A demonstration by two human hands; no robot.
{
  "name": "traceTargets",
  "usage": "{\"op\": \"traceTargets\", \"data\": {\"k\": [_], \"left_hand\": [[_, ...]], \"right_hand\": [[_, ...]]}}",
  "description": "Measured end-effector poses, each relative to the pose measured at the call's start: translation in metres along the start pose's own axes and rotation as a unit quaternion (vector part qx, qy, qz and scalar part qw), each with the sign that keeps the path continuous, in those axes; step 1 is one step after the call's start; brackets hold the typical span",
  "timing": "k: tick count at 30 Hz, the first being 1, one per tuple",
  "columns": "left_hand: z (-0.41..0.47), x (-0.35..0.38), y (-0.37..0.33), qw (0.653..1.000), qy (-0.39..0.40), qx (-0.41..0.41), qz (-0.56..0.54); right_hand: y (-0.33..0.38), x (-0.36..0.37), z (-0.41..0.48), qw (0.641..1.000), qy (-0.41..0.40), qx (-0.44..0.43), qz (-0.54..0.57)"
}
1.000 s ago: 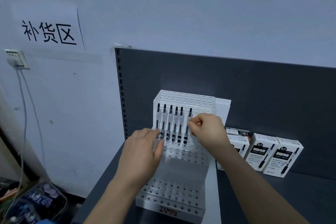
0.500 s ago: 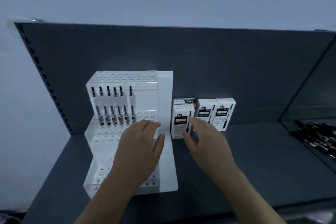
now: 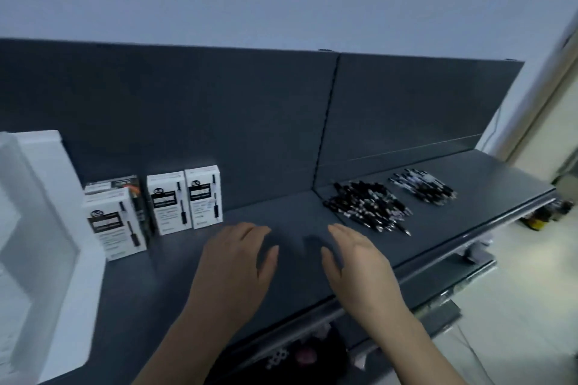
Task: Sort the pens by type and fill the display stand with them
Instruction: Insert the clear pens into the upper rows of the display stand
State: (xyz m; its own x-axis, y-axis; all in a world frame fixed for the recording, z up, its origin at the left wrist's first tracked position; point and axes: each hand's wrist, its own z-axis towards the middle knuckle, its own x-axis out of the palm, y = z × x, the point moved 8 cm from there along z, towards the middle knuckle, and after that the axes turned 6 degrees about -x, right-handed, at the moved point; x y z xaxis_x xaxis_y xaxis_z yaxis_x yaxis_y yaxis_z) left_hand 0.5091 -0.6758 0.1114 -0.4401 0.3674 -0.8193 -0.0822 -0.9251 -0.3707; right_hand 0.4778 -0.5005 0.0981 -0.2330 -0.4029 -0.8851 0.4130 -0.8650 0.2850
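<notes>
Display stand was seen at far L of shelf, w/ pen boxes set just beside it. Left hand and right hand were held over mid shelf, fingers straight, nothing gripped. Further R, loose pens were heaped in a big pile and a smaller pile.

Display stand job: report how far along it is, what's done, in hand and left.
Done: loose pens lie in two separate piles, the nearer pile and the farther pile, so sorting looks started. In hand: nothing; the left hand and right hand are open and empty over the shelf. Left: both piles must go into the display stand, whose slots are out of view at the left edge.
</notes>
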Motion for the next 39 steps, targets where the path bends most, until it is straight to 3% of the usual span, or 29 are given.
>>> {"op": "traceTargets", "data": {"k": [9,27,33,39], "left_hand": [[0.026,0.108,-0.145,0.997,0.050,0.053,-0.041],[0.197,0.275,-0.301,0.989,0.098,0.094,-0.067],[0.240,0.323,-0.323,0.986,0.141,0.067,-0.063],[0.269,0.385,-0.323,0.983,0.182,-0.025,-0.024]], "right_hand": [[-0.167,-0.048,-0.024,0.998,0.011,0.055,-0.037],[-0.409,-0.060,0.078,0.988,0.031,0.145,-0.031],[-0.473,-0.047,0.124,0.987,0.045,0.149,-0.024],[-0.531,-0.021,0.174,0.993,0.058,0.098,0.002]]}}
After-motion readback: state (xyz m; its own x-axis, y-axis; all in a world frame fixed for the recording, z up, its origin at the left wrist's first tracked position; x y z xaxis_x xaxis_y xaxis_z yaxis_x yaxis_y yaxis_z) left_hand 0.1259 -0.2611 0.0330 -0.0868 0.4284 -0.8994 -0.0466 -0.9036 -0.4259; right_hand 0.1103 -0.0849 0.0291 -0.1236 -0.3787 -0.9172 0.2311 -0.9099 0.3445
